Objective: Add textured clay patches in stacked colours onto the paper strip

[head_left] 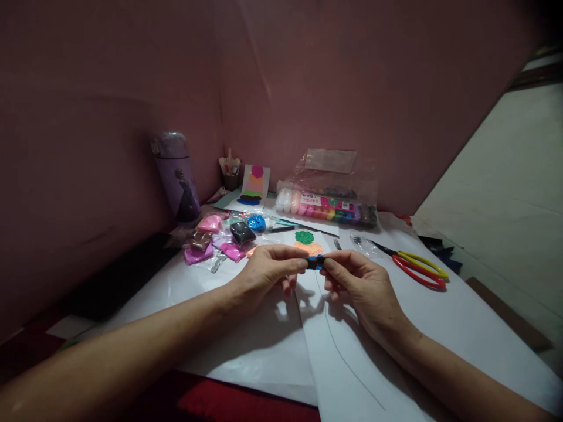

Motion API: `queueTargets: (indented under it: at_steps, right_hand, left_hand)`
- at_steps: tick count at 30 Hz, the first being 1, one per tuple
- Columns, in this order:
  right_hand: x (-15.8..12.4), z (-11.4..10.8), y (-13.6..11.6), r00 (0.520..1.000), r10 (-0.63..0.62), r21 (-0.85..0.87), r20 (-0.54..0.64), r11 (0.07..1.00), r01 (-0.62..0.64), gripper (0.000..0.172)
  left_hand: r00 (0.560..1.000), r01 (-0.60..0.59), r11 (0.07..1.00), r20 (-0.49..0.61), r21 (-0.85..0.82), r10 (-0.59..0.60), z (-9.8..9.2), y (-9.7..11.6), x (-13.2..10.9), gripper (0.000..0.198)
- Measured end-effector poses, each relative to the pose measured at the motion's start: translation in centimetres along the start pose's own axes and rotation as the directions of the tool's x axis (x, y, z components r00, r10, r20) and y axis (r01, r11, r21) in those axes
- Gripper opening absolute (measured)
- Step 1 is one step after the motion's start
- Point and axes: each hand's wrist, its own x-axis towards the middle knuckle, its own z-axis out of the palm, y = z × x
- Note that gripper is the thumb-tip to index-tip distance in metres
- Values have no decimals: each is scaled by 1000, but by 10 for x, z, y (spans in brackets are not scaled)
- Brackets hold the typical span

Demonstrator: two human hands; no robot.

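Between the fingertips of both hands is a small piece of black and blue clay [315, 262], held above the paper. My left hand [270, 268] pinches its left end with thumb and forefinger. The right end is pinched the same way by my right hand [360, 284]. Just beyond it, a green clay patch [304, 237] and a peach clay patch [308, 249] lie on a white paper sheet [328, 369]. A thin drawn curve [336, 346] runs down this sheet toward me.
Clay packets [241, 233] lie at left, near a purple bottle [178, 181]. Behind stand a stick cup [230, 170], a colourful card [253, 189] and a clear bag of clay [325, 205]. Scissors [420, 266] with red and yellow handles lie right, beside a fork [337, 244].
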Motion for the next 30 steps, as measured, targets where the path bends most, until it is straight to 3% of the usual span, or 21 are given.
queueTargets:
  at_steps: [5,8,19,27,30]
  right_hand:
    - [-5,4,-3,990,-18,-10,139,1000,20,20]
    - [-9,6,-4,979,-38,-49,198,998,49,19]
    - [-10,7,-7,985,-66,-144,159,986,89,13]
    - [-1,0,-1,999,-33,27,-43,999,34,14]
    - [1,-2,1,998,3,51,-56,999,0,20]
  left_hand:
    - [994,11,999,109,41,-16,1,-1,1,23]
    - [995,17,998,100,68,-24,2,-2,0,22]
    - [997,45,992,56,121,-52,6,2,-1,23]
    - [999,16,998,-51,54,-14,7,1,1,19]
    - [998,-18,999,-60,45,21,2,0,0,18]
